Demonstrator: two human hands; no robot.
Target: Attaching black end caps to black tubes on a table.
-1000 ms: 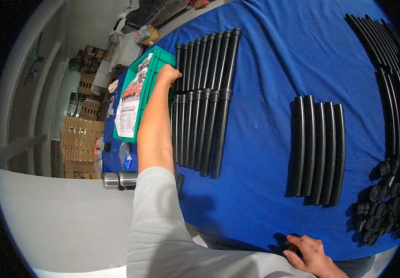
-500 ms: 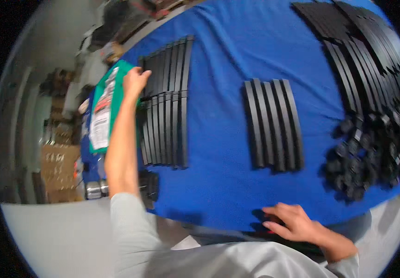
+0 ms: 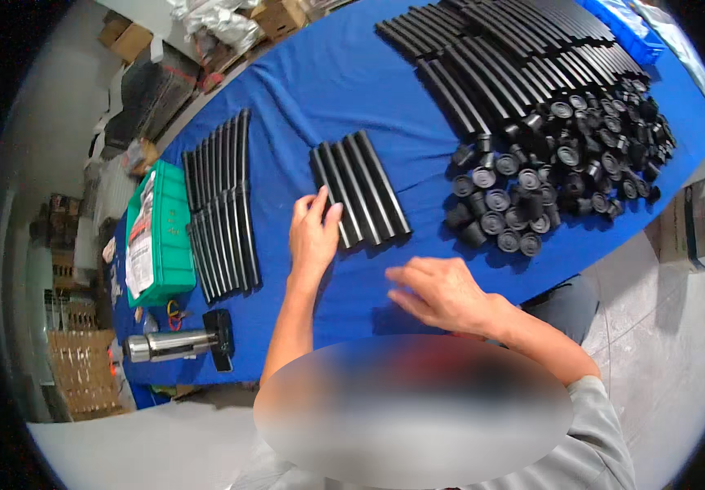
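Observation:
Several black tubes [image 3: 361, 188] lie side by side in a small group on the blue cloth in front of me. My left hand [image 3: 313, 237] is at the near left end of this group, thumb and fingers apart, fingertips over or against the leftmost tube. I cannot tell whether they touch it. My right hand [image 3: 442, 294] hovers over the cloth nearer to me, a little blurred, its fingers stretched to the left and nothing seen in them. To the left, two rows of joined-looking black tubes [image 3: 226, 237] lie close together.
A green crate [image 3: 174, 253] with a printed sheet stands at the left, near a steel flask [image 3: 173, 345]. A heap of black caps [image 3: 524, 196] lies at the right, below many black tubes [image 3: 483, 73]. A blue tray [image 3: 642, 37] sits at the far right corner.
My left hand has moved right from the left rows to the middle tubes. My right hand has lifted forward and left. The view has shifted, showing more of the right side.

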